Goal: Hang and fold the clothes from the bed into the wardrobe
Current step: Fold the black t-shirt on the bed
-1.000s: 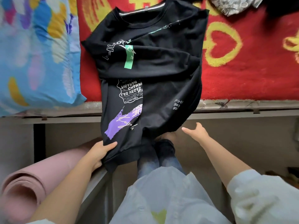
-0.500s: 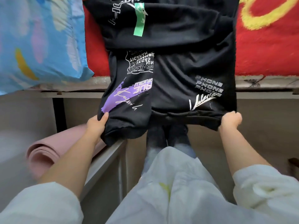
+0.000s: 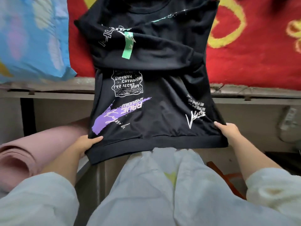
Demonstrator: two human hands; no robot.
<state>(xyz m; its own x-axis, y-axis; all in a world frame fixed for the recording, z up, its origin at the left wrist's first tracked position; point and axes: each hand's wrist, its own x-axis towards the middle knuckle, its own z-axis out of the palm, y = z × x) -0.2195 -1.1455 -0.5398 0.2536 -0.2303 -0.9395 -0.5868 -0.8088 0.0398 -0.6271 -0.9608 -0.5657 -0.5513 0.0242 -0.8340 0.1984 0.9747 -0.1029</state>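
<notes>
Two hands — left hand (image 3: 87,144), right hand (image 3: 228,132) — each grip one bottom corner of one black sweatshirt (image 3: 154,88).

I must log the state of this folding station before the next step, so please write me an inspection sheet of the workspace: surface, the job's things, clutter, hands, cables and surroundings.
Surface: red blanket with yellow patterns covers the bed; the bed edge runs across the view.
Job's things: black sweatshirt lies on the blanket, sleeves crossed over the chest, its hem hanging off the bed edge and held up.
Clutter: blue patterned pillow left of the sweatshirt; rolled pink mat below the bed edge.
Hands: left hand pinches the hem's left corner; right hand pinches the right corner.
Cables: nothing seen.
Surroundings: the person's pale clothing fills the foreground; wardrobe not in view.
</notes>
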